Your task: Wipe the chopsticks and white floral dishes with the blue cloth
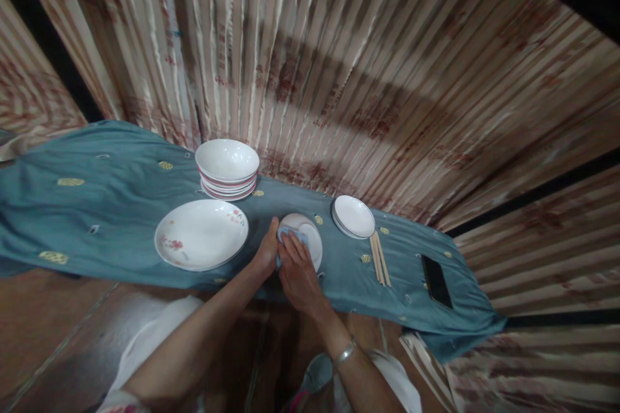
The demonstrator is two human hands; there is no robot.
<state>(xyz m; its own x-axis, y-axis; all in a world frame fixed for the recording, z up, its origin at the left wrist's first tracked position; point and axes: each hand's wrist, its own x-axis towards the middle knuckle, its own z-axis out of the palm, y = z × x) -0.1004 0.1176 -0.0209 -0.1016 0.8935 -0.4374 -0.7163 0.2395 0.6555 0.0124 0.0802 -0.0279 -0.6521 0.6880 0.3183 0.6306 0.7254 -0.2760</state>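
A small white plate (314, 244) lies at the near edge of the cloth-covered table, right in front of me. My left hand (267, 250) grips its left rim, thumb up along the edge; the fingers underneath are hidden. Over the plate, my right hand (299, 274) presses a light blue cloth (285, 230) against the surface. Part of the cloth shows around the fingertips, and the rest is covered by the hand. A silver bangle circles my right wrist.
Left stands a large floral plate (201, 235), with stacked bowls (227, 161) behind it. On the right are stacked small plates (354, 216), wooden chopsticks (380, 259) and a black phone (436, 281). The teal tablecloth (121, 206) is wrinkled; a patterned curtain (310, 77) hangs behind.
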